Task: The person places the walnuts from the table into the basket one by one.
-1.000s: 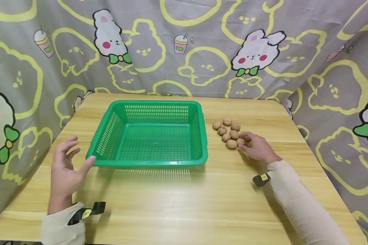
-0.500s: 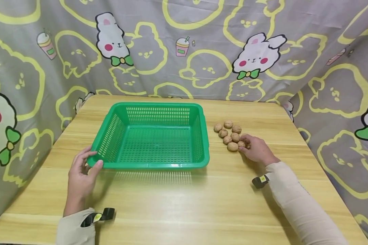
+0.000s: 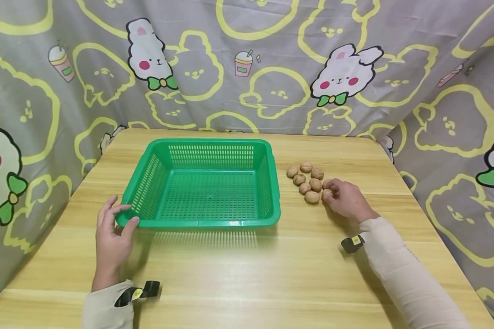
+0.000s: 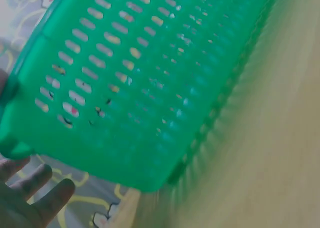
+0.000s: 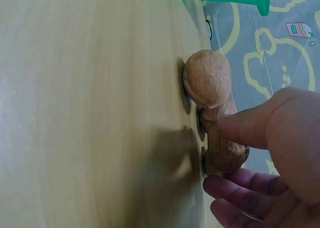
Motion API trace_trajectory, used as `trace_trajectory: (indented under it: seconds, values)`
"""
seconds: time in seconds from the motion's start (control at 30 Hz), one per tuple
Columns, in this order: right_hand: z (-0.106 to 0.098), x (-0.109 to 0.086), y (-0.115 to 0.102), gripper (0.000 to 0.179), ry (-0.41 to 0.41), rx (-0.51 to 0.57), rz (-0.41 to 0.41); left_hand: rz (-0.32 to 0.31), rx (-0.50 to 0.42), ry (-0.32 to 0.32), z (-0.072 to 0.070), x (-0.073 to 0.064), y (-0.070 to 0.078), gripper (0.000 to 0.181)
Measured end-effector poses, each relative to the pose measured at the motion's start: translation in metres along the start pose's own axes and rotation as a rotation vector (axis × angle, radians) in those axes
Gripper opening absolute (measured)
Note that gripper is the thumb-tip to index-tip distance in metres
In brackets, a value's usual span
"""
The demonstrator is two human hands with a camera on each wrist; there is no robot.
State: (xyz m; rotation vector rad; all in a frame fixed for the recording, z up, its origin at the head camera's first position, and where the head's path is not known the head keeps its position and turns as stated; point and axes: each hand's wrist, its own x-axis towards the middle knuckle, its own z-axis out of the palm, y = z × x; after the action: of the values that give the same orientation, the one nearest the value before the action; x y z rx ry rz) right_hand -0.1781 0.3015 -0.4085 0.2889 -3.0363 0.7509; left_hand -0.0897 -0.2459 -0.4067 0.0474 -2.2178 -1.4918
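Note:
A green plastic basket with slotted walls stands on the wooden table. My left hand holds its near left corner, thumb on the front rim and index finger over the side rim. The other fingers spread below the corner in the left wrist view. To the basket's right lies a loose cluster of walnuts. My right hand pinches a walnut at the cluster's right edge, thumb on one side and fingertips on the other. That hand partly covers another walnut just behind.
The light wooden table runs up to a grey curtain with cartoon prints, which also hangs at both sides. A narrow strip of tabletop separates the basket from the walnuts.
My left hand has moved right and slightly forward, from beside the basket onto its corner. The right fingers have closed round a walnut and shifted it slightly right.

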Motion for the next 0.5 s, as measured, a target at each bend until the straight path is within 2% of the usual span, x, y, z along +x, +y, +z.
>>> trace_trajectory:
  seconds: [0.23, 0.5]
  values:
    - [-0.007, 0.003, -0.004, 0.03, 0.019, 0.005, -0.003, 0.048, 0.075, 0.056, 0.008, 0.001, 0.001, 0.02]
    - [-0.015, 0.004, -0.012, 0.03, 0.037, 0.023, -0.011, 0.053, 0.077, 0.073, 0.01, 0.002, -0.004, 0.015]
